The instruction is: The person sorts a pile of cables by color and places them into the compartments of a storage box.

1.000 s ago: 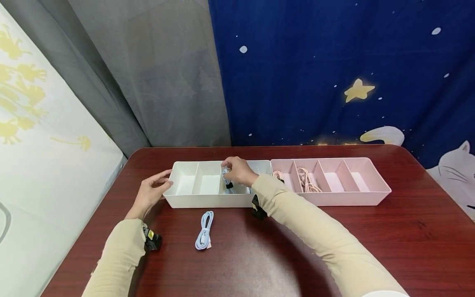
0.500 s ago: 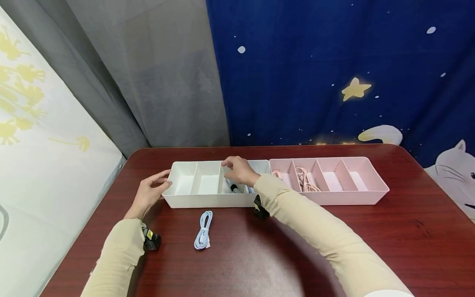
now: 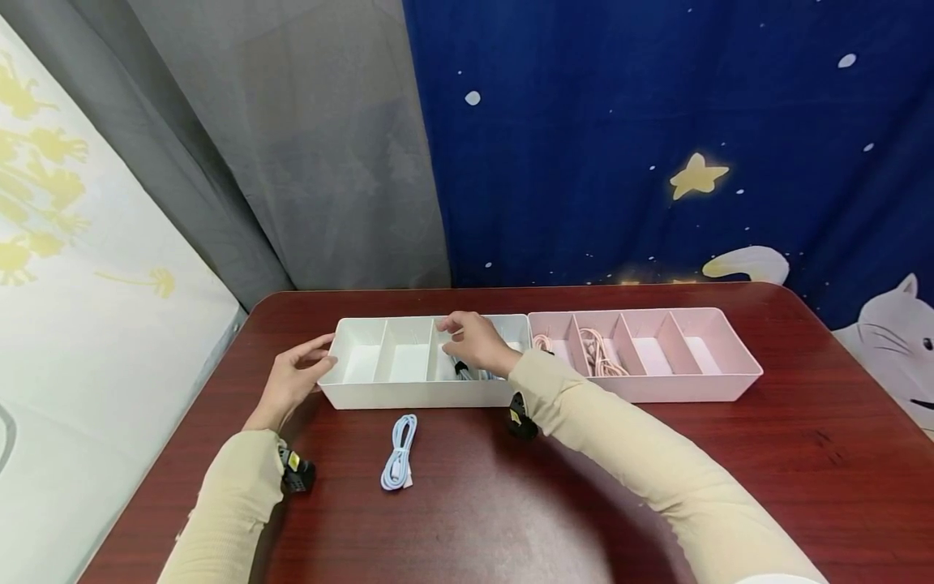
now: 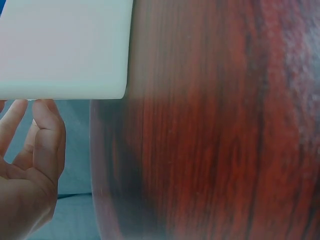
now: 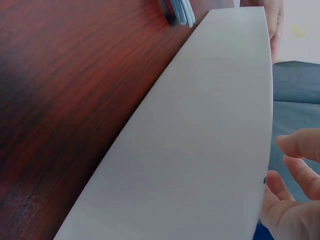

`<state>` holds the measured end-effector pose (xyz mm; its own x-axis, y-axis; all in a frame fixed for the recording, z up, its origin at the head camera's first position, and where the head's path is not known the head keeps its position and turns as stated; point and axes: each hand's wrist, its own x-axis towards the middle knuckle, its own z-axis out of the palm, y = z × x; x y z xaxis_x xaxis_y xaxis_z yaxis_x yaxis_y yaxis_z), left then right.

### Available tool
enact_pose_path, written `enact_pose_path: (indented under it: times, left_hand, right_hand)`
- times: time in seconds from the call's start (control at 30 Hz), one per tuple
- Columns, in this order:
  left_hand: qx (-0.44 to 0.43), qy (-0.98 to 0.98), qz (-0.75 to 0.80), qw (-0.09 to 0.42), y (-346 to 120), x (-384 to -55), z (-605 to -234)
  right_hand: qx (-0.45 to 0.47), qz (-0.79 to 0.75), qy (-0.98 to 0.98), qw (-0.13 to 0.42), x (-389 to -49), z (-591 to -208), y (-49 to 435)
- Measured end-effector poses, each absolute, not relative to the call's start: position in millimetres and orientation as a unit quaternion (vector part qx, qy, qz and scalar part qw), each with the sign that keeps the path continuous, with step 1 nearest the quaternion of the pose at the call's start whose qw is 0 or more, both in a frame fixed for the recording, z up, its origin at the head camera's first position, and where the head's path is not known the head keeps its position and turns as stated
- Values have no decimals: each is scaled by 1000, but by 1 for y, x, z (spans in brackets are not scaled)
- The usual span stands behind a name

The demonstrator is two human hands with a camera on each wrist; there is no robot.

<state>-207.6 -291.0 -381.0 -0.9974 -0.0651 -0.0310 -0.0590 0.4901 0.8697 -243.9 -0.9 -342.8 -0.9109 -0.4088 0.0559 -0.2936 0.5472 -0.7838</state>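
Note:
A white divided box (image 3: 419,396) stands on the table. My left hand (image 3: 293,377) touches its left end with the fingertips; the left wrist view shows these fingers (image 4: 47,135) against the end wall. Over the third compartment from the left is my right hand (image 3: 477,342), fingers loosely bent and apart, holding nothing that shows. Just below it lies a pale cable with a black tie (image 3: 463,371), partly hidden by the hand. More light blue cable (image 3: 487,375) shows in the compartment to the right. A bundled light blue cable (image 3: 398,456) lies on the table before the box.
A pink divided box (image 3: 693,389) adjoins the white one on the right. Pinkish cables (image 3: 600,355) lie in its two left compartments. The dark red table (image 3: 452,527) ends at a rear edge in front of grey and blue curtains (image 3: 569,146).
The cable with the black tie has dropped from my right fingers into the third compartment. My right hand has shifted slightly right. The left hand stays at the box end.

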Motion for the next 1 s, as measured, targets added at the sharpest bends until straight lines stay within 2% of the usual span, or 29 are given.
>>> enact_pose_path:
  times: [1.0]
  left_hand:
    - [29, -868, -495, 16, -291, -208, -383]
  right_hand:
    - [-263, -485, 833, 44, -209, -345, -4]
